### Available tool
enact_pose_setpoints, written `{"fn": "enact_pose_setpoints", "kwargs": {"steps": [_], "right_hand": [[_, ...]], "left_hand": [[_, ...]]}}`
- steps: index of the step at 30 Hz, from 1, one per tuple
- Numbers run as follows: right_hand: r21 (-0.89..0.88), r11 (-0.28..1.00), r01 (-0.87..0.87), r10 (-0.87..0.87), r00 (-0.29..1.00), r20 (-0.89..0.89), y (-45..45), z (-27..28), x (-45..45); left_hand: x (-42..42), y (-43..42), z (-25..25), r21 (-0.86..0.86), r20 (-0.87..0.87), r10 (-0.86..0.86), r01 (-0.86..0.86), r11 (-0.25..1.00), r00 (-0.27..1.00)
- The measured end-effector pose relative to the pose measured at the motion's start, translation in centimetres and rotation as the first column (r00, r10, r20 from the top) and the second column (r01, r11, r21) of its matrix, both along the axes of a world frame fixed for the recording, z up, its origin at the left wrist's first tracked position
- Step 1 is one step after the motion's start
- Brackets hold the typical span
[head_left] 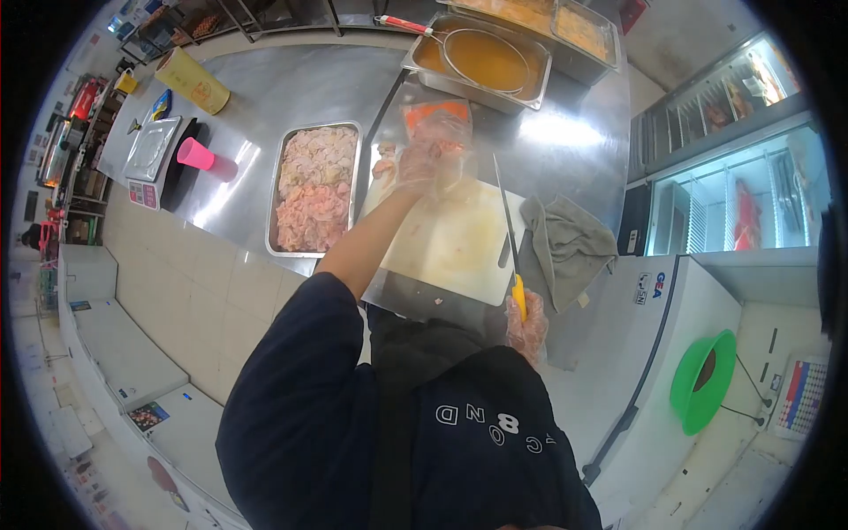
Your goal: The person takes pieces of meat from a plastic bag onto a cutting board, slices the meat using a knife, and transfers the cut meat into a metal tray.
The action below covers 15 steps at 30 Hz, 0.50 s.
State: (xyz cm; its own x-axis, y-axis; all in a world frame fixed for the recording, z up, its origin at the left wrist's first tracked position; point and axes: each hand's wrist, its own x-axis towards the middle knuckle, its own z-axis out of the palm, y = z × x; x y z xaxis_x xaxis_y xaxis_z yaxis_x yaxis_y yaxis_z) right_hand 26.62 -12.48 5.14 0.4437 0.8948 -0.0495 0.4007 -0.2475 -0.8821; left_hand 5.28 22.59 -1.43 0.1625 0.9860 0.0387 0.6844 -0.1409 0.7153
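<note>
1. Working the left hand (422,166) atop the rectangular white cutting board (446,238) seemed the step; its blurred grip was indeterminable.
2. Right hand (527,331) gripped the yellow-handled steel knife (511,234) along the board's right edge.
3. Next move apparently required knife clearance.

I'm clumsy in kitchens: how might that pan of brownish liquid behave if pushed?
The pan would probably slosh, since its liquid is uncovered. It's likely heavy, being broad and holding much liquid. The strainer might shift, as its handle juts past the pan.
</note>
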Motion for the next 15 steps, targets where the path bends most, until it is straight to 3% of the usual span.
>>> {"fn": "enact_pose_setpoints", "kwargs": {"steps": [5, 7, 8, 11, 13, 15], "right_hand": [[-0.003, 0.999, -0.032, 0.032, 0.995, -0.091, 0.1, -0.7, 0.0], [-0.004, 1.0, -0.014, 0.013, 0.977, -0.212, -0.1, -2.1, 0.0], [-0.008, 1.0, -0.026, 0.024, 0.977, -0.211, -0.3, -2.6, -0.1], [0.011, 1.0, 0.0, 0.003, 0.981, -0.194, -0.3, -2.6, -0.2], [0.015, 1.0, -0.009, 0.012, 0.983, -0.182, -0.4, -2.0, -0.1], [0.013, 1.0, 0.001, 0.001, 0.988, -0.156, -0.5, -1.5, 0.0]], "left_hand": [[-0.9, 1.7, -2.8, 0.203, 0.033, -0.141, 0.132, 0.97, 0.989], [0.5, 1.5, -2.6, 0.587, 0.066, -0.101, 0.044, 0.809, 0.993], [1.0, 1.2, -2.9, 0.584, 0.068, -0.088, 0.033, 0.811, 0.994], [2.3, 1.2, -3.0, 0.319, 0.06, 0.129, -0.141, 0.937, 0.99], [3.0, 0.3, 1.5, 0.02, -0.212, 0.134, -0.132, 0.991, 0.968], [2.7, -0.3, 2.9, 0.066, -0.128, 0.084, -0.076, 0.995, 0.988]]}}
